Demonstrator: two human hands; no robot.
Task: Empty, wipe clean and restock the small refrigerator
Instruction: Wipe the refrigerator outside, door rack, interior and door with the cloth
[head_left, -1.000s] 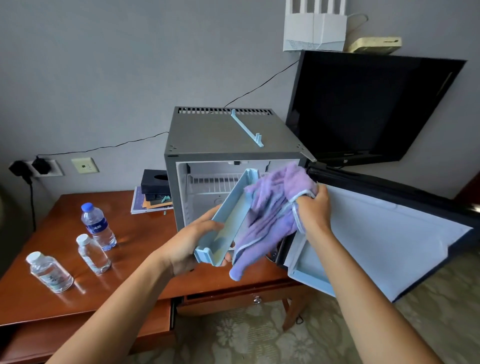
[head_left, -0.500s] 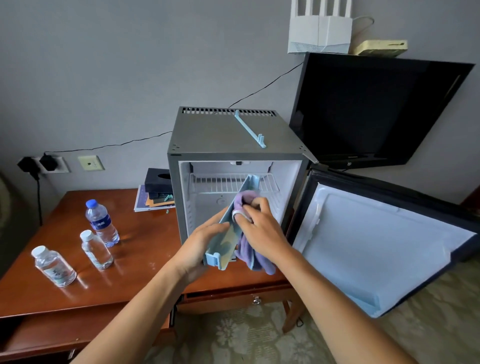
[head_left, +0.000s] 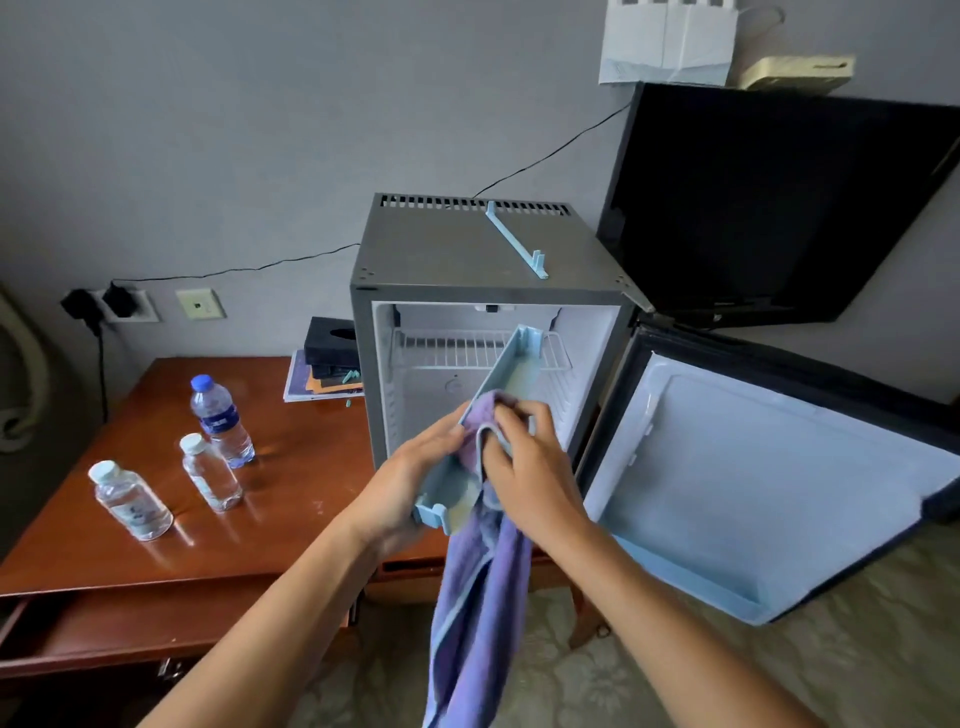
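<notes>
Door shelf: you hold the pale blue door shelf (head_left: 511, 379) tilted in front of the open refrigerator (head_left: 467, 249), its far end up by the wire rack (head_left: 447, 351), its near end low by your wrist.
Left hand: your left hand (head_left: 410, 480) wraps the shelf's lower left wall, fingers curled under it.
Right hand: your right hand (head_left: 524, 467) pinches the purple cloth (head_left: 480, 587) and presses it into the tray; fingers bent and clamped on the fabric.
Shelf handling: it looks light, thin and rigid, likely slick if damp; grip the long walls near the middle, not the small end clips, which could snap.
Cloth handling: soft and limp, with a long tail hanging toward the floor; bunch it so it does not snag.
Restock items: 3 water bottles (head_left: 221, 421) stand on the wooden table (head_left: 291, 493), left of the fridge, well apart from your hands.
Spare part: 1 blue rail (head_left: 514, 241) lies on the fridge top.
Door: the fridge door (head_left: 753, 467) hangs open at right.
</notes>
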